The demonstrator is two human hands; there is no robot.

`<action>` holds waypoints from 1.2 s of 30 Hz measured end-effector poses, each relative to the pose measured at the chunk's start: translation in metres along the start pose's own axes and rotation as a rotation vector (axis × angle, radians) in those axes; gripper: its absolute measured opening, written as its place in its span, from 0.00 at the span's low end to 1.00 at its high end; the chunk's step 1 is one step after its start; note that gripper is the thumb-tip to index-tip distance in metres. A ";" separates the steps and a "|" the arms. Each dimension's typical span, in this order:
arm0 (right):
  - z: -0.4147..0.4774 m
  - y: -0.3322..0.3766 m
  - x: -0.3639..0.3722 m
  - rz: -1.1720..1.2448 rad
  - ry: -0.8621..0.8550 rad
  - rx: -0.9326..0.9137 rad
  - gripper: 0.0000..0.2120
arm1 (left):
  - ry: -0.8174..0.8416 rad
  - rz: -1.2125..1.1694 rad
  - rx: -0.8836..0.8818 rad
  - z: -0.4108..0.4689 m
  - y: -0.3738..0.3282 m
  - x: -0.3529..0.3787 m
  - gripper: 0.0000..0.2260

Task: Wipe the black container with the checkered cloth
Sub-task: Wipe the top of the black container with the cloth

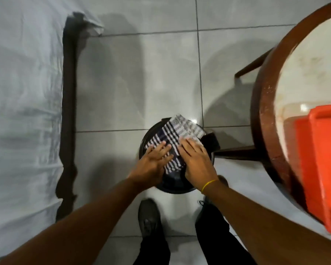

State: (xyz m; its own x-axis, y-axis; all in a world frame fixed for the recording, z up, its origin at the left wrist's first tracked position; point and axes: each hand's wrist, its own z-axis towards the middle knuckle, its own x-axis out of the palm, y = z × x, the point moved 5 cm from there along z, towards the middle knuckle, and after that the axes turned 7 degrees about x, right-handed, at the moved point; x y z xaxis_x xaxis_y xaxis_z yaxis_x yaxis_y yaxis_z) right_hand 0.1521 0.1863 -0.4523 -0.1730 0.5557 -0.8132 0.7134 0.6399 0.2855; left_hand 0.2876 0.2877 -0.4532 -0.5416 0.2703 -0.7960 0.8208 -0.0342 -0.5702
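Note:
A round black container (151,133) stands on the tiled floor in front of my feet. A blue-and-white checkered cloth (177,133) lies spread across its top. My left hand (153,162) rests flat on the cloth's near left part, fingers spread. My right hand (196,159) presses flat on the cloth's near right part; a yellow band circles that wrist. Neither hand grips the cloth; both palms lie on it. Most of the container's top is hidden under the cloth and hands.
A round wooden table (264,104) with a pale top stands close on the right, with an orange tray (321,165) on it. Its legs reach toward the container. A bed with a grey sheet (23,104) and dark frame fills the left. My shoes (149,219) stand just behind the container.

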 end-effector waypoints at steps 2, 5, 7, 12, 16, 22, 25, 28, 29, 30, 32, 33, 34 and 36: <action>-0.012 -0.002 0.023 -0.007 0.013 0.009 0.42 | -0.077 -0.013 -0.056 -0.011 0.000 0.013 0.27; -0.020 0.002 0.023 0.018 -0.081 0.033 0.43 | -0.299 -0.131 -0.236 -0.024 0.009 0.000 0.27; -0.014 0.010 0.011 0.091 -0.188 0.099 0.41 | -0.528 -0.242 -0.473 -0.031 0.027 -0.014 0.23; 0.035 0.043 -0.003 0.119 -0.299 0.322 0.41 | -0.596 -1.051 -1.246 -0.030 0.069 0.000 0.14; 0.072 0.050 0.017 0.136 -0.281 0.518 0.39 | -0.427 -1.147 -1.223 -0.016 0.081 0.014 0.20; 0.085 0.059 0.036 0.084 -0.396 0.470 0.35 | -0.418 -1.154 -1.104 -0.016 0.104 0.032 0.22; 0.091 0.063 0.038 -0.005 -0.374 0.272 0.35 | -0.408 -1.219 -1.059 -0.014 0.117 0.039 0.22; 0.095 0.070 0.038 -0.083 -0.330 0.040 0.36 | -0.404 -1.219 -1.041 -0.012 0.125 0.043 0.22; 0.094 0.073 0.039 -0.110 -0.316 -0.049 0.36 | -0.422 -1.234 -1.037 -0.010 0.127 0.043 0.23; 0.091 0.076 0.041 -0.133 -0.298 -0.150 0.37 | -0.440 -1.264 -1.036 -0.010 0.128 0.043 0.23; 0.085 0.081 0.047 -0.188 -0.247 -0.376 0.38 | -0.466 -1.349 -1.059 -0.010 0.131 0.044 0.25; 0.081 0.082 0.050 -0.234 -0.214 -0.488 0.38 | -0.467 -1.384 -1.080 -0.010 0.132 0.044 0.26; 0.077 0.082 0.054 -0.288 -0.178 -0.599 0.38 | -0.469 -1.408 -1.099 -0.011 0.134 0.045 0.28; 0.070 0.079 0.060 -0.379 -0.101 -0.805 0.38 | -0.469 -1.397 -1.102 -0.009 0.134 0.045 0.30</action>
State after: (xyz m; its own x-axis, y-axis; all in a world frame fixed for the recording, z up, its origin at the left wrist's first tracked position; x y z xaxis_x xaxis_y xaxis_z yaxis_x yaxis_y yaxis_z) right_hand 0.2458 0.2335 -0.5143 -0.2129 0.2062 -0.9551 -0.0791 0.9706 0.2272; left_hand 0.3754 0.3042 -0.5633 -0.6928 -0.7211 -0.0093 -0.5920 0.5760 -0.5638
